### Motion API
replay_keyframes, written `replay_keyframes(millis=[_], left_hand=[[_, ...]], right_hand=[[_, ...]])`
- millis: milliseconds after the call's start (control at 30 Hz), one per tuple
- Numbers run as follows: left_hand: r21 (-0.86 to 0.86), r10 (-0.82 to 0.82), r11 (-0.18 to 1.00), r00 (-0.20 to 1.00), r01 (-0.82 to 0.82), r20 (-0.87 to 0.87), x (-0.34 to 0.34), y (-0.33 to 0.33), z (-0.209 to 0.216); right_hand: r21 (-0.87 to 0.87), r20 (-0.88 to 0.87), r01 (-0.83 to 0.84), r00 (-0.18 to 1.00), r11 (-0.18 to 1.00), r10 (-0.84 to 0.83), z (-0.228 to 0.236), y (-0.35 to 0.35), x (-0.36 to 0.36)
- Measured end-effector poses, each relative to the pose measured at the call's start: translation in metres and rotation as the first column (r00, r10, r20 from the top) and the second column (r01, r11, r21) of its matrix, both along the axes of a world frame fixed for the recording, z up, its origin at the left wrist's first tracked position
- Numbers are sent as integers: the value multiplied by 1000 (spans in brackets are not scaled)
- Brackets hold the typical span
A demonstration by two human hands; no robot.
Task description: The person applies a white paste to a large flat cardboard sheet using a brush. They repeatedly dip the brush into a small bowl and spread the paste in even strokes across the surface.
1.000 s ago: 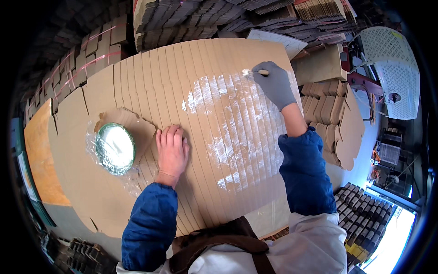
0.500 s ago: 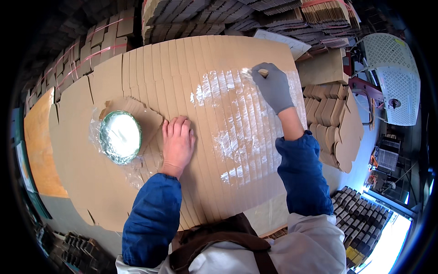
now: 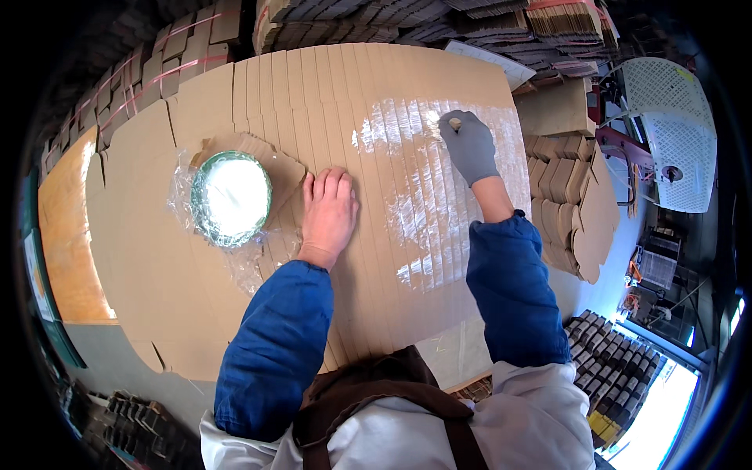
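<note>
Overlapping cardboard sheets (image 3: pixel 368 313) lie fanned out in front of me, white paste (image 3: pixel 419 207) smeared in streaks over their right part. My right hand (image 3: pixel 471 153), in a grey glove, is closed round a brush (image 3: pixel 455 124); its handle end pokes out of the fist. Pale bristles touch the sheets at the far edge of the paste. Bare, my left hand (image 3: pixel 329 211) lies flat on the cardboard, fingers stretched out. Just left of it stands a round green-rimmed tub (image 3: pixel 266 188) of white paste, wrapped in clear plastic, on a torn cardboard piece (image 3: pixel 286 166).
Strapped cardboard stacks (image 3: pixel 200 39) rise behind on the left, with more bundles (image 3: pixel 345 23) at the back. At the right is a pile of cut cardboard pieces (image 3: pixel 560 184). Beyond it stands a white perforated chair (image 3: pixel 681 141). An orange-brown board (image 3: pixel 66 235) shows at far left.
The brush in my right hand has shifted slightly across the far part of the pasted area, where the white looks more filled in. The whole view has moved a little; my left hand stays on the cardboard.
</note>
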State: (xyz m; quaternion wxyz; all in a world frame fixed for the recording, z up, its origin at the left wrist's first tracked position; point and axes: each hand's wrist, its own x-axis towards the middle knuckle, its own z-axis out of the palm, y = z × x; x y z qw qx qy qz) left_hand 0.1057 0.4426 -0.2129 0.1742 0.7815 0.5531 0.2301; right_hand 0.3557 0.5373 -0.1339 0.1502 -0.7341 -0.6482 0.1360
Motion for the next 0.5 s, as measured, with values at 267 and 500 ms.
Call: replay_keyframes(millis=[267,500], left_hand=[[7,3,1000,1000,-3,21,-1,-1,-1],[21,-2,1000,1000,2,-13,-3,-3,-1]], right_hand=[[92,31,11,999,996,-14,-14,-45,-12],[67,96,-101,991,993,94,-28,-44,-26]])
